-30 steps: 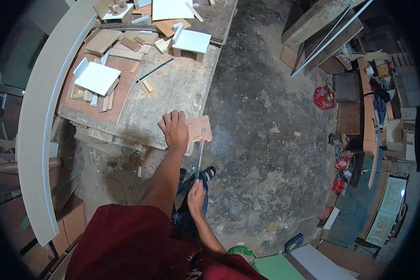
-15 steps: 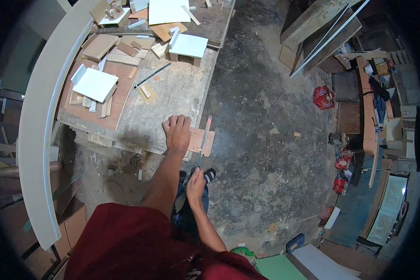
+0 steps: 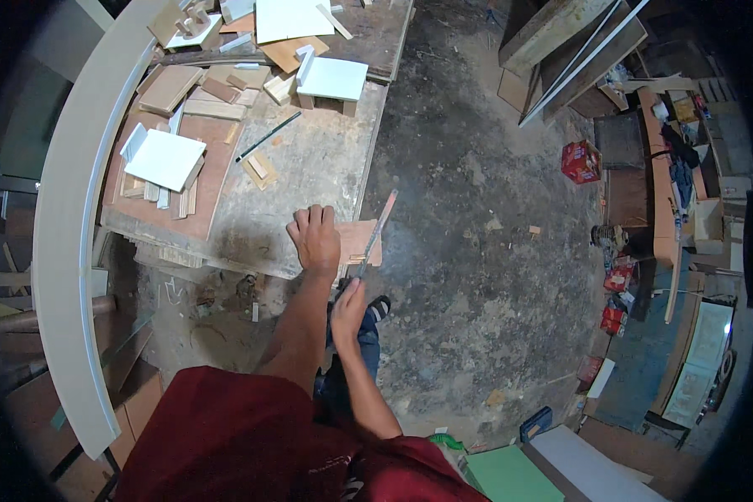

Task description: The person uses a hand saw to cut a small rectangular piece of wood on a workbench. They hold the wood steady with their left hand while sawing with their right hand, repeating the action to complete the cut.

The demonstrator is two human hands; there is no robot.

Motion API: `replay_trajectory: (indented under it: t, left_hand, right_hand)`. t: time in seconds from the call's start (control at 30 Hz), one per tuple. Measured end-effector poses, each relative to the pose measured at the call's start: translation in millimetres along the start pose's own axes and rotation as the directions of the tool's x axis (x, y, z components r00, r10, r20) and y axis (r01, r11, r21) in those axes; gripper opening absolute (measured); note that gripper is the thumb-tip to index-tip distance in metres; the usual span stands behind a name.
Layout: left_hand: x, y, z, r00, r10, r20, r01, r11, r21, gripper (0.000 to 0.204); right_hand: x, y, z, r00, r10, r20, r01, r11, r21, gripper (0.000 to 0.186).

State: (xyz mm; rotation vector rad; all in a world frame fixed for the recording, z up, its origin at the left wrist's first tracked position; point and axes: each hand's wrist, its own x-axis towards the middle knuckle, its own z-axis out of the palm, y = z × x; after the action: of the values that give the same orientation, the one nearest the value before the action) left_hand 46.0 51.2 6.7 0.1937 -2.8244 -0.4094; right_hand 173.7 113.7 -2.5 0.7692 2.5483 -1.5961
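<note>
My left hand point(image 3: 314, 243), fingers curled, presses a flat pale pinkish wooden piece point(image 3: 362, 237) down at the near corner of the worn workbench point(image 3: 269, 202); the piece juts past the bench's right edge. My right hand point(image 3: 348, 305) grips a long, thin metal tool point(image 3: 374, 236), perhaps a file or blade, which runs forward and right across the piece beside a small notch in it. Farther along the bench lie a dark thin rod point(image 3: 268, 135) and a small wooden offcut point(image 3: 258, 167).
White boards on blocks point(image 3: 163, 157) and scrap pieces point(image 3: 192, 92) cover the bench. A long curved panel point(image 3: 67, 226) stands at left. Along the right are leaning boards point(image 3: 573, 63), red packages point(image 3: 581, 162) and a cluttered wooden ledge point(image 3: 659, 192). My sandalled foot point(image 3: 380, 308) is below.
My right hand and the metal tool have moved forward, and the tool's tip now reaches farther up and to the right. My left hand stays on the piece.
</note>
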Motion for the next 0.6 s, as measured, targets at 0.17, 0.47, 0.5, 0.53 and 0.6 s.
replay_trajectory:
  t: [0.17,0.47,0.5,0.53,0.6]
  left_hand:
    - [-1.7,1.7,4.2,0.999,-0.037,0.013,0.037,0.998,0.045,0.015]
    - [-3.2,-0.5,8.6,1.000,-0.010,-0.023,0.013,0.991,0.133,0.017]
    - [-3.1,-0.7,7.5,0.999,-0.009,-0.032,0.013,0.990,0.138,0.017]
    - [-13.3,-2.0,5.4,1.000,-0.018,0.008,0.017,0.992,0.125,0.017]
    - [-1.8,0.1,2.7,0.999,-0.029,0.034,0.026,0.996,0.091,0.018]
  right_hand:
    - [-35.7,7.9,6.9,0.999,0.050,0.007,-0.050,0.999,-0.015,0.030]
    - [-56.2,8.0,5.7,0.992,0.109,0.059,-0.111,0.993,0.039,0.030]
    - [-39.9,7.4,11.0,0.998,0.055,0.021,-0.056,0.996,0.071,0.029]
    - [-18.9,-4.8,12.2,1.000,0.026,-0.011,-0.025,0.996,0.089,0.029]
    - [-12.8,-15.2,11.7,1.000,0.029,-0.006,-0.028,0.995,0.101,0.029]
